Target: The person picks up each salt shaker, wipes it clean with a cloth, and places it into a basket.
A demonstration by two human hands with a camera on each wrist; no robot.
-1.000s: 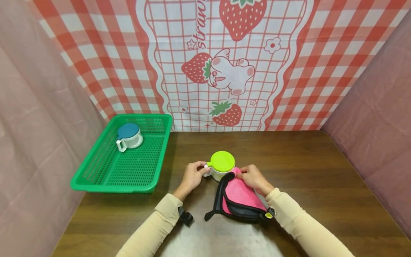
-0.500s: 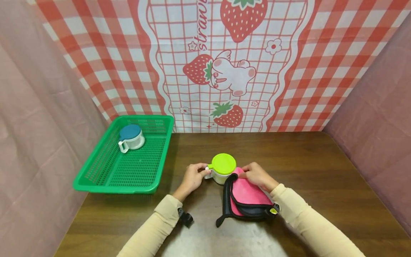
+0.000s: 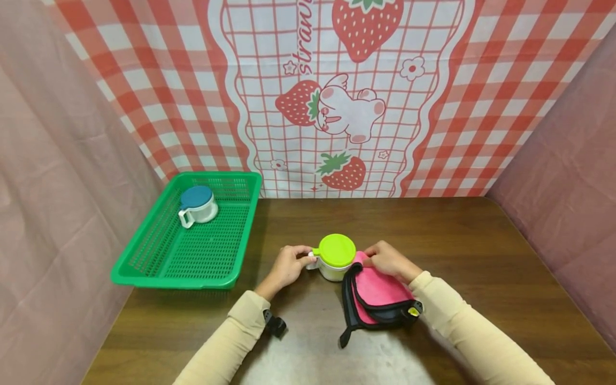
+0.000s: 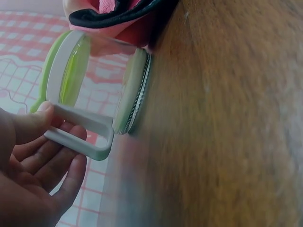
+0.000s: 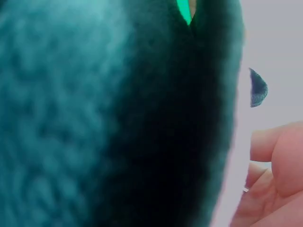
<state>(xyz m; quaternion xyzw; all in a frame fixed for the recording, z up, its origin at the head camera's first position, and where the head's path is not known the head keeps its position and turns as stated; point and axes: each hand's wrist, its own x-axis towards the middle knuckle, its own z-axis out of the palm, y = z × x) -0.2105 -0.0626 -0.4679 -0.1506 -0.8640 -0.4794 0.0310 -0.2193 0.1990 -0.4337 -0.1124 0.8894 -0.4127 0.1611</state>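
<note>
A clear jar (image 3: 333, 272) with a lime-green lid (image 3: 337, 250) and a white handle stands upright on the wooden table. My left hand (image 3: 287, 266) pinches its handle (image 4: 97, 150) between thumb and fingers, the thumb near the lid's tab. My right hand (image 3: 391, 261) grips a pink cloth (image 3: 380, 289) with black edging and a dark reverse side. One corner of that cloth lies against the jar's right side, and the rest hangs folded toward me. Dark cloth (image 5: 57, 118) fills most of the right wrist view, with part of my right hand at the right edge.
To the left stands a green plastic basket (image 3: 245, 235) with perforated sides. Inside it, near the back, sits a similar jar with a blue lid (image 3: 196, 197). A red-and-white checked strawberry curtain (image 3: 269, 133) hangs behind the table (image 3: 433, 230), and pink drapes flank it.
The jar has shifted slightly toward me, with my left hand still on its handle. The cloth's hanging part has swung to the right along with my right hand.
</note>
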